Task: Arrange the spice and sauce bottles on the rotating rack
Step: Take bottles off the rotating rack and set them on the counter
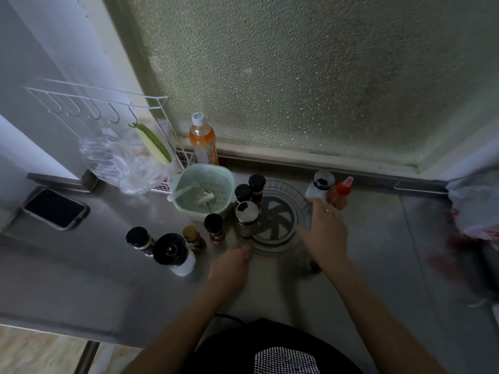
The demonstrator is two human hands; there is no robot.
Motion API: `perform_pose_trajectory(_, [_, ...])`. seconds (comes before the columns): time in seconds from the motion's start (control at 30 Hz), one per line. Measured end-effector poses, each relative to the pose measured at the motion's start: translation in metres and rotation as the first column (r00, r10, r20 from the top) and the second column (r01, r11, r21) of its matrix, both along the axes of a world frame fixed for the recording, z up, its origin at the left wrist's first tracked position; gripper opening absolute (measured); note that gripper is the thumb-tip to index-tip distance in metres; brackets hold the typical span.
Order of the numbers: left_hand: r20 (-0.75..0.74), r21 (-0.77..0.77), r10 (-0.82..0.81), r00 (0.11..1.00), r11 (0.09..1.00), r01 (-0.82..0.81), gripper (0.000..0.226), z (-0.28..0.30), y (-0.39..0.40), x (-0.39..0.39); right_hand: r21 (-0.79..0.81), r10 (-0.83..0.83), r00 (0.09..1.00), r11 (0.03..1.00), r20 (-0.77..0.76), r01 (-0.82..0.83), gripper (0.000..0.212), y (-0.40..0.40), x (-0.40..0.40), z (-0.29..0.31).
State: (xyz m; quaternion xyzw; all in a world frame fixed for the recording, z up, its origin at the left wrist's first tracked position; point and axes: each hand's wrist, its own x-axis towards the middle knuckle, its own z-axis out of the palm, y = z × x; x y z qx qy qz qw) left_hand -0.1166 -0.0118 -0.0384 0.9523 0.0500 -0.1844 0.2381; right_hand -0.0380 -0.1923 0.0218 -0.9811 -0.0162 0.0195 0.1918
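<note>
The clear round rotating rack (280,240) with a dark pinwheel base sits mid-counter. On its left side stand a silver shaker (245,218) and two black-lidded jars (242,193) (257,184). My left hand (232,261) curls on the rack's front-left rim. My right hand (325,233) lies palm down over the right rim, thumb spread, fingertips at the base of a tilted white shaker (320,184), with a red-capped sauce bottle (343,190) beside it. Left of the rack stand a black-lidded red spice jar (214,228), a gold-lidded jar (192,237), a large black-topped grinder (172,253) and another black-lidded jar (138,238).
A mint strainer basket (186,182) touches the rack's left side, with an orange drink bottle (203,143) behind it. A phone (55,209) lies far left, near a clear plastic bag (121,160) and a wire hook rack (94,103). Plastic bags (475,209) crowd the right edge. A frosted window backs the counter.
</note>
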Motion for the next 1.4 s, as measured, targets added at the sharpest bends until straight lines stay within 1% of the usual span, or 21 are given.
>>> perform_pose_trajectory(0.03, [0.005,0.005,0.007,1.0,1.0,-0.007,0.03,0.0,0.0,0.001,-0.065,-0.057,0.996,0.997,-0.067,0.053,0.053,-0.008,0.001,-0.001])
perform_pose_trajectory(0.07, [0.005,0.008,0.012,1.0,1.0,-0.012,0.03,0.0,0.0,0.003,-0.084,-0.103,0.983,0.992,-0.152,0.091,0.048,-0.013,0.001,-0.004])
perform_pose_trajectory(0.1, [0.0,0.008,0.014,1.0,1.0,-0.014,0.029,0.0,0.001,0.005,-0.073,-0.127,0.964,0.991,-0.233,0.113,0.044,-0.016,0.001,-0.007])
perform_pose_trajectory(0.13, [-0.009,0.008,0.013,1.0,1.0,-0.013,0.029,0.0,0.001,0.007,-0.047,-0.122,0.952,0.992,-0.281,0.114,0.042,-0.018,0.0,-0.011])
perform_pose_trajectory(0.17, [-0.015,0.012,0.007,1.0,1.0,-0.007,0.028,0.001,0.002,0.009,-0.016,-0.109,0.952,0.994,-0.287,0.109,0.038,-0.019,0.0,-0.013])
perform_pose_trajectory(0.23, [-0.017,0.031,-0.012,1.0,0.999,0.012,0.028,0.002,0.003,0.012,0.033,-0.109,0.966,0.992,-0.236,0.12,0.028,-0.022,0.0,-0.012])
perform_pose_trajectory(0.3, [-0.013,0.043,-0.016,1.0,0.999,0.016,0.028,0.002,0.004,0.01,0.049,-0.098,0.974,0.993,-0.205,0.11,0.024,-0.023,-0.003,-0.004])
perform_pose_trajectory(0.4, [-0.005,0.044,0.007,1.0,0.999,-0.006,0.033,-0.003,0.005,0.005,0.036,-0.007,0.992,0.999,-0.129,0.011,0.032,-0.021,-0.013,0.013])
perform_pose_trajectory(0.47, [-0.004,0.036,0.025,1.0,0.999,-0.025,0.033,-0.006,0.006,0.003,0.067,0.063,0.994,0.996,-0.089,-0.057,0.036,-0.014,-0.02,0.026])
perform_pose_trajectory(0.57, [0.003,0.044,0.024,1.0,0.999,-0.024,0.032,-0.006,0.007,0.003,0.169,0.179,0.981,0.972,-0.072,-0.165,0.042,0.005,-0.022,0.037])
perform_pose_trajectory(0.63, [0.008,0.054,0.01,1.0,0.999,-0.011,0.032,-0.005,0.006,0.004,0.218,0.269,0.959,0.945,-0.089,-0.245,0.044,0.024,-0.018,0.037])
perform_pose_trajectory(0.73, [0.005,0.088,-0.012,1.0,0.996,0.012,0.033,-0.007,0.008,0.001,0.233,0.333,0.933,0.926,-0.133,-0.297,0.045,0.05,-0.017,0.026])
perform_pose_trajectory(0.87, [-0.002,0.123,-0.045,0.999,0.991,0.045,0.051,-0.012,0.014,-0.005,0.187,0.346,0.931,0.928,-0.118,-0.321,0.041,0.066,-0.014,0.018])
perform_pose_trajectory(0.9, [0.003,0.134,-0.05,0.999,0.99,0.049,0.051,-0.013,0.016,-0.006,0.174,0.346,0.931,0.93,-0.119,-0.323,0.042,0.067,-0.013,0.018])
perform_pose_trajectory(1.0, [0.01,0.173,-0.075,0.997,0.982,0.072,0.033,-0.015,0.017,-0.007,0.144,0.344,0.928,0.935,-0.144,-0.324,0.048,0.072,-0.013,0.014])
perform_pose_trajectory(1.1, [0.073,0.15,-0.091,0.993,0.986,0.079,0.029,-0.016,0.013,-0.01,0.209,0.345,0.922,0.928,-0.176,-0.308,0.051,0.077,-0.016,0.007])
perform_pose_trajectory(1.2, [0.155,0.123,-0.151,0.976,0.983,0.133,0.034,-0.014,0.006,-0.006,0.228,0.347,0.915,0.926,-0.206,-0.3,0.05,0.079,-0.017,0.004])
perform_pose_trajectory(1.3, [0.152,0.119,-0.197,0.969,0.977,0.179,0.039,-0.014,0.001,0.0,0.299,0.354,0.909,0.911,-0.22,-0.283,0.056,0.063,-0.016,0.009])
perform_pose_trajectory(1.33, [0.14,0.127,-0.202,0.969,0.975,0.185,0.04,-0.016,0.001,0.001,0.282,0.339,0.916,0.92,-0.216,-0.274,0.058,0.052,-0.015,0.012])
perform_pose_trajectory(1.37, [0.123,0.137,-0.205,0.971,0.973,0.188,0.04,-0.018,0.0,0.001,0.209,0.309,0.927,0.941,-0.215,-0.265,0.059,0.037,-0.015,0.015])
perform_pose_trajectory(1.4, [0.107,0.141,-0.204,0.973,0.972,0.189,0.041,-0.02,0.0,0.002,0.081,0.266,0.935,0.964,-0.234,-0.254,0.06,0.019,-0.015,0.015])
